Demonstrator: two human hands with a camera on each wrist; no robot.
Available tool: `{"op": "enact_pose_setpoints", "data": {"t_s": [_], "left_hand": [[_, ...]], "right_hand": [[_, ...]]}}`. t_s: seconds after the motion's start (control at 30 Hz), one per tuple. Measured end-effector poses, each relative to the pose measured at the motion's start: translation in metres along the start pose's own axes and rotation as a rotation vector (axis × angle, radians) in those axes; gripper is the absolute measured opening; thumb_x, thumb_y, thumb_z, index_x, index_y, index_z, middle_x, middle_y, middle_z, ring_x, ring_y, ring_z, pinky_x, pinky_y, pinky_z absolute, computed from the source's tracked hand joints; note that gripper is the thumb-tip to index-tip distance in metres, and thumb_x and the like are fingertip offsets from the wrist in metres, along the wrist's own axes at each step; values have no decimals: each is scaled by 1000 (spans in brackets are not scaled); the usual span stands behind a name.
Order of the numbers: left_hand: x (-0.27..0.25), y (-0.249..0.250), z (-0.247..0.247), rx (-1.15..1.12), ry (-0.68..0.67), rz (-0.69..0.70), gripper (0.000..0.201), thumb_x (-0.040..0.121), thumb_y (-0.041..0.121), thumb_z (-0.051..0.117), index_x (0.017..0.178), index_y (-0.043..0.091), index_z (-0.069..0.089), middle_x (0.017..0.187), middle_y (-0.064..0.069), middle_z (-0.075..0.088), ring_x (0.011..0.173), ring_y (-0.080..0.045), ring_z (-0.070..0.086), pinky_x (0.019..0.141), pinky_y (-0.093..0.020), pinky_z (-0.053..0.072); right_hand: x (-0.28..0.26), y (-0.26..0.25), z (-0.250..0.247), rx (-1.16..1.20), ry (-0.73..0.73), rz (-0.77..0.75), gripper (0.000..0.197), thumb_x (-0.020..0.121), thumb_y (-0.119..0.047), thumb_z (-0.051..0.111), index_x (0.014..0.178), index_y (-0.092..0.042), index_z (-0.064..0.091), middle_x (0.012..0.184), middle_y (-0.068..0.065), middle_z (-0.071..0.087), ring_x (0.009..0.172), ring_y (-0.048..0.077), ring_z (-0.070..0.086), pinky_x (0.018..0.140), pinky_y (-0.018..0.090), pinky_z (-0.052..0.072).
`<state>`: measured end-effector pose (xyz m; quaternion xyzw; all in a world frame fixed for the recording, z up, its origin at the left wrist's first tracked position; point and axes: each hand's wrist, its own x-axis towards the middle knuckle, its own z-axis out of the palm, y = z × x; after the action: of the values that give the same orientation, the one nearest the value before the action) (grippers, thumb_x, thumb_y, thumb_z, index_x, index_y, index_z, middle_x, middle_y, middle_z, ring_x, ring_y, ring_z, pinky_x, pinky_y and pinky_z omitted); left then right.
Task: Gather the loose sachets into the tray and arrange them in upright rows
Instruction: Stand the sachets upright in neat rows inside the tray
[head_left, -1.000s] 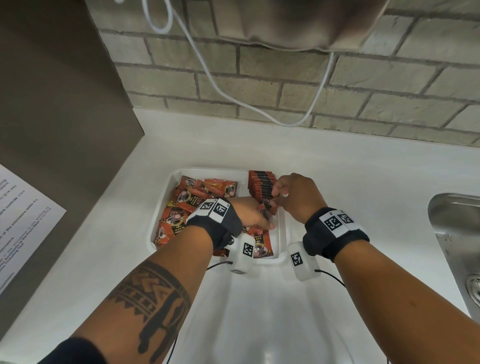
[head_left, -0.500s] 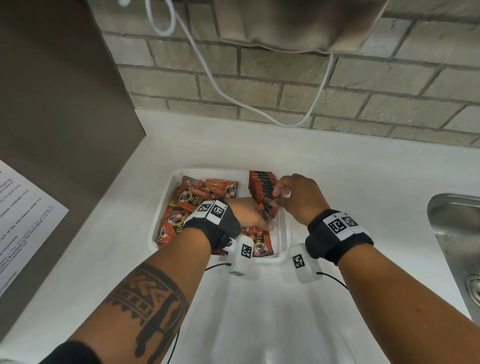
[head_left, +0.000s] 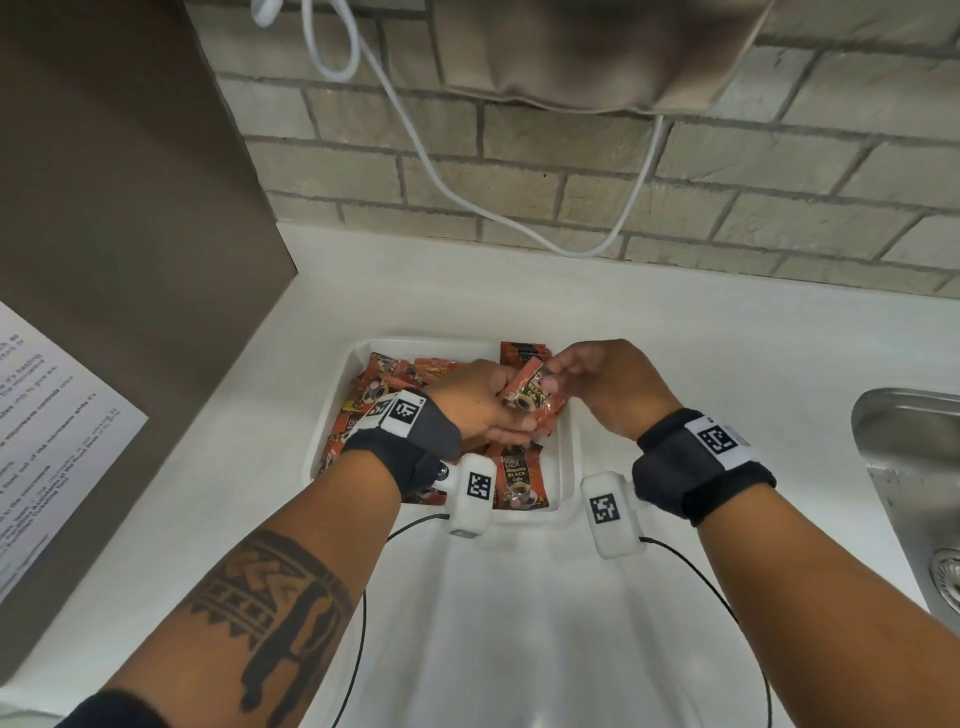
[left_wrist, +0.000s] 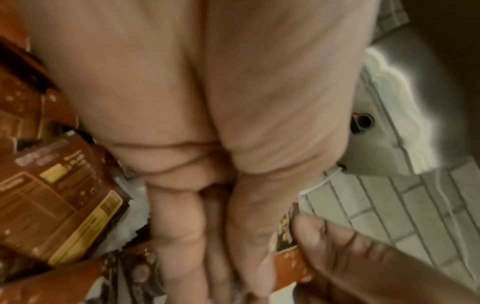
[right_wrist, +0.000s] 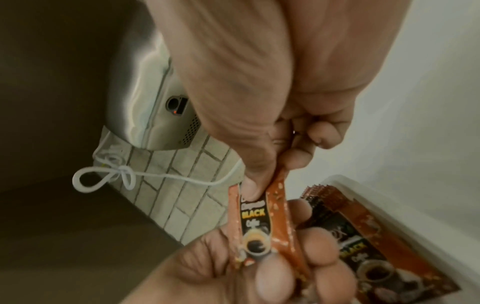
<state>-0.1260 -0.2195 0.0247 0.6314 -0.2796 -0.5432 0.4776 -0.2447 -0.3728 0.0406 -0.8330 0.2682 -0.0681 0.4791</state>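
Orange sachet (head_left: 531, 391) sits pinched between both your hands above the white tray (head_left: 332, 410): your right hand (head_left: 605, 387) grips its top edge, your left hand (head_left: 483, 405) cradles its lower end.

White cord (head_left: 415, 150) on brick wall (head_left: 571, 197), perhaps sink (head_left: 914, 467).

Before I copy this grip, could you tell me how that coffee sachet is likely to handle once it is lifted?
The sachet is probably floppy: it curves lengthwise between the right hand and left hand. Probably light: fingertips alone carry it. Its glossy film may be slippery.
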Motion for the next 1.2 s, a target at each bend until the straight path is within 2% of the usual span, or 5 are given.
{"op": "enact_pose_setpoints", "data": {"t_s": [0.33,0.57,0.7,0.83,1.2], "left_hand": [[2,-6,1,261,269,256,18,80,16,83,96,21,77,94,3,78,91,-16,74,91,-40,57],[0,5,2,897,217,-244,35,89,42,72,70,13,65,61,2,62,56,-14,57,61,-26,47],[10,6,10,931,17,-335,28,91,38,68,78,13,72,61,2,60,62,-17,55,78,-36,54],[16,4,19,901,-46,-233,34,98,31,61,130,19,65,78,-6,67,62,-11,53,79,-27,47],[34,-3,17,809,-15,-273,28,94,23,62,113,4,71,65,-1,59,56,-16,48,70,-28,46]], "right_hand": [[0,-5,-4,122,91,-27,6,84,-23,79,82,-25,74,82,0,74,74,11,65,72,24,50],[3,3,-1,-161,63,-9,6,84,-19,77,82,-23,72,78,-6,69,74,8,62,65,16,43],[7,6,7,-301,34,5,13,86,-17,73,79,-26,69,74,-14,64,71,5,60,61,13,38],[10,9,13,-373,5,22,19,88,-15,71,75,-29,67,74,-17,62,71,5,59,59,13,38],[9,9,10,-390,26,-5,18,78,-13,80,84,-25,68,80,-11,59,73,9,56,61,17,40]]}}
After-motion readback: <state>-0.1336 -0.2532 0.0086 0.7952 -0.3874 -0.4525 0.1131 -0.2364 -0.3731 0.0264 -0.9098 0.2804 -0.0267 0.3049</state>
